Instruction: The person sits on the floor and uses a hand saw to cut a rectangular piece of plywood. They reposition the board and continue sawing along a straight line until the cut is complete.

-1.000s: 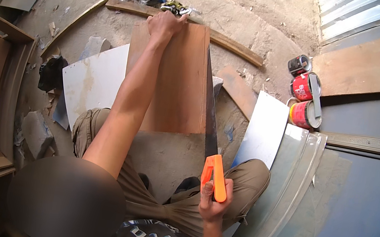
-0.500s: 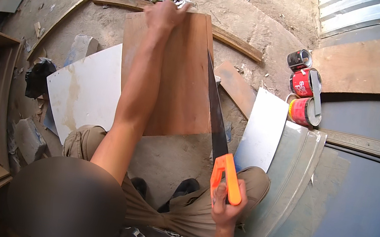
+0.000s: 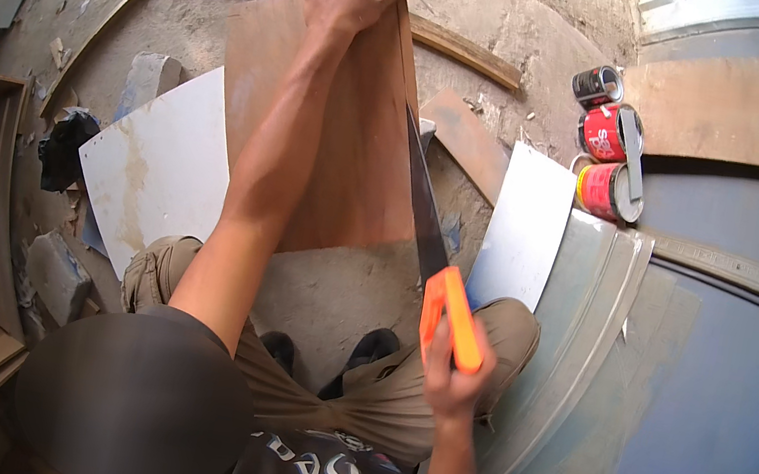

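Gripping handsaw point(image 3: 432, 246) by orange handle point(image 3: 454, 316): right hand point(image 3: 456, 380); blade at right side of brown board point(image 3: 359, 152), ahead of knees point(image 3: 506, 336). Left hand point(image 3: 341, 3) on board's far end; fingertips hidden, cannot tell grasp.

The left forearm point(image 3: 267, 172) (partly) hides the brown board point(image 3: 363, 158).
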The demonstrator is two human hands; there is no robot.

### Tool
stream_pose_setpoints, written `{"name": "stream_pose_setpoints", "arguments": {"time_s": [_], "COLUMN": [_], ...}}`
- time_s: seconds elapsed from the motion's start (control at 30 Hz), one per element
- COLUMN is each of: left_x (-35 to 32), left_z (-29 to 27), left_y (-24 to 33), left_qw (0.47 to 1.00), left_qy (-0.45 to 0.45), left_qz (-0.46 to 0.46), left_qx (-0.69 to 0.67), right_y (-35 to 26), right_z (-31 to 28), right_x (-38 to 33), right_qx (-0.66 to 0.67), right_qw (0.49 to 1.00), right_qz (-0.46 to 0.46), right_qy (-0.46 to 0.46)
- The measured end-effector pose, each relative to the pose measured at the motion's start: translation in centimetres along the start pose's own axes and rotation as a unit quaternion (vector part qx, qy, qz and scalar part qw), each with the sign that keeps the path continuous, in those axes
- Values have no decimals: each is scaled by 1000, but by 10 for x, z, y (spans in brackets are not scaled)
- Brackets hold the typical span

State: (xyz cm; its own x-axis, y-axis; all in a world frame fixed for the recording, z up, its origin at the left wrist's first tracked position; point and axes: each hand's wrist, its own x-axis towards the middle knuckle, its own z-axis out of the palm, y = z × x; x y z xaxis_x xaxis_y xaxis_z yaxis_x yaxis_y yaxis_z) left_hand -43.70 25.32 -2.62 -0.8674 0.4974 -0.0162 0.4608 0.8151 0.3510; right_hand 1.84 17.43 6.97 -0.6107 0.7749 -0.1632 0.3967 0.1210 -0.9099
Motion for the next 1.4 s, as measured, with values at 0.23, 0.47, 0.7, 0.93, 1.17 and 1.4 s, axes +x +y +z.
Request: {"name": "stream_pose_setpoints", "arguments": {"time_s": [0.23, 0.47, 0.7, 0.93, 1.17, 1.4], "left_x": [-14, -8, 43, 22, 13, 20], "left_z": [-9, -10, 22, 0, 2, -2], "left_y": [10, 7, -4, 9, -23, 7], "left_qw": [999, 1000, 997, 999, 996, 999], "left_qy": [-31, -6, 52, 27, 27, 24], "left_qz": [-11, -25, -24, -28, -81, -37], "left_qx": [-34, -12, -43, -21, -14, -28], "right_y": [-9, 5, 24, 8, -3, -24], "right_z": [11, 1, -8, -55, -51, -44], "right_x": [-42, -44, -20, -97, -22, -52], "right_qx": [-23, -50, 78, 0, -5, -19], "right_qw": [999, 995, 997, 1000, 999, 1000], "right_qz": [-26, -87, -11, -4, 35, -4], "right_qy": [5, 28, -1, 10, -21, -5]}}
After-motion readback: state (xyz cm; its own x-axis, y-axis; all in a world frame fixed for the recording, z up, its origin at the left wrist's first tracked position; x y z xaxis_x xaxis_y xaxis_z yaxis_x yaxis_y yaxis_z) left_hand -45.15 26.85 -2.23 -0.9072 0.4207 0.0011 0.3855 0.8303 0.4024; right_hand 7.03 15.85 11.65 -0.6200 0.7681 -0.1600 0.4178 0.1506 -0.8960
